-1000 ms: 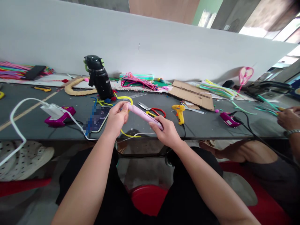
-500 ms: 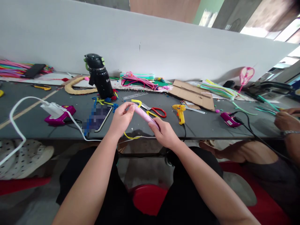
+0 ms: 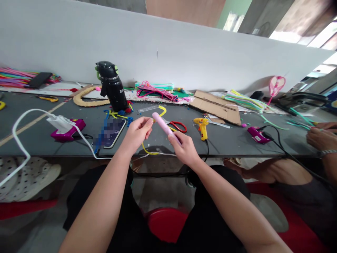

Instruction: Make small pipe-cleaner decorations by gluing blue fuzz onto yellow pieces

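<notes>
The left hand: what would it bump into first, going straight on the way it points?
Probably the pink rod that the right hand holds: its far end shows just beyond the left hand, though depth between them is unclear from this one view.

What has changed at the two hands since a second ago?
The left hand has moved right, and its fingers no longer cover the upper end of the pink stick; that end has swung right, so the stick slants more steeply. The curved upper end of the yellow stem also shifted right. The right hand keeps its grip near the stick's lower end. Scissors and glue gun stayed put.
</notes>
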Demonstrator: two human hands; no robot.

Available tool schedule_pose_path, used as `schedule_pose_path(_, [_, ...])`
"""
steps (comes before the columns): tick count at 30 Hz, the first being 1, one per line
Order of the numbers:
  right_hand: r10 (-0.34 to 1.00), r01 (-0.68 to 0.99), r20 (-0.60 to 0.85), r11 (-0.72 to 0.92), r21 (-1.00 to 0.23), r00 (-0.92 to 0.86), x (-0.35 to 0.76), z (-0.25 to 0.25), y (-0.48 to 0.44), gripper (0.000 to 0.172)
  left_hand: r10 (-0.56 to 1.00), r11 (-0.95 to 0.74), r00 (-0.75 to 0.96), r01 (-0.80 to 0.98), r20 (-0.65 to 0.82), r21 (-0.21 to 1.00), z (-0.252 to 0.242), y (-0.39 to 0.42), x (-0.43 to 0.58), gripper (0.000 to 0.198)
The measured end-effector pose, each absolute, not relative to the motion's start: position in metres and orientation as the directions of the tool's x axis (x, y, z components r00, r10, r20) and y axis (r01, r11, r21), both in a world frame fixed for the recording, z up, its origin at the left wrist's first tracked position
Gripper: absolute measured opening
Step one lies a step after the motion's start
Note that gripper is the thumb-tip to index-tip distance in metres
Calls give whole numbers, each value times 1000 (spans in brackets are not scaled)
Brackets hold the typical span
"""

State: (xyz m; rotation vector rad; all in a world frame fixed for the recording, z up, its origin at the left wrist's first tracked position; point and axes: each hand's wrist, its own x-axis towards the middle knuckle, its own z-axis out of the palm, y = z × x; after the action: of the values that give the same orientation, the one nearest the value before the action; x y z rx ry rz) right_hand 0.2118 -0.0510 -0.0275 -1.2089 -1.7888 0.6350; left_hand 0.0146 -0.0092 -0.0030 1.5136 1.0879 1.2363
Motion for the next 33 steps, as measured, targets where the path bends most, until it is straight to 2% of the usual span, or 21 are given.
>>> schedule_pose_path(4, [927,450,353,370,-813,-124,213,-29,-50,37,956,-274,158,181,247,945,-1,-11,13,27])
schedule_pose_path(14, [941,465,330,323,-824,-70,215,-27,-46,38,961,-265,120,164,247,950,0,-10,17,24])
schedule_pose_path(22, [940,458,332,328,-826,-75,222,-24,-47,39,962,-198,195,28,189,980,5,-12,13,21])
schedule_pose_path(29, [943,396,320,329,-857,-93,226,-20,-51,38,946,-19,319,-138,62,990,12,-14,2,20])
schedule_pose_path(33, [941,418,325,334,-845,-96,227,-19,-52,39,948,25,316,-161,28,987,13,-15,-1,20])
